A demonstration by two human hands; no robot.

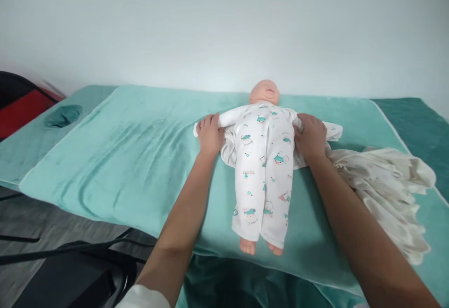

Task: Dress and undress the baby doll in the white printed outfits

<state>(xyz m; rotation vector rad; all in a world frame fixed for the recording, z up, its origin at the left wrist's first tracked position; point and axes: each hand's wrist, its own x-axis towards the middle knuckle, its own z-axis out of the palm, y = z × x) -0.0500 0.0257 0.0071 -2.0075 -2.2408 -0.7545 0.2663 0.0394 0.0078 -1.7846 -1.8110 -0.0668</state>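
Left hand (pixel 210 135), right hand (pixel 311 135) on doll's (pixel 264 158) sleeves (pixel 233 116); grip unclear; right forearm (pixel 354 214) overlaps cloth (pixel 393 191).

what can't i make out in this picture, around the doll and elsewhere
All in the head view:
- Hands of the doll: hidden, apparently by sleeves or the person's hands.
- Grip of the right hand: fingertips hidden behind its own back.
- Lettering on the printed outfit: too small.
- Crumpled cloth: folds hide its shape.
- Red-and-black object: cut off by left edge.
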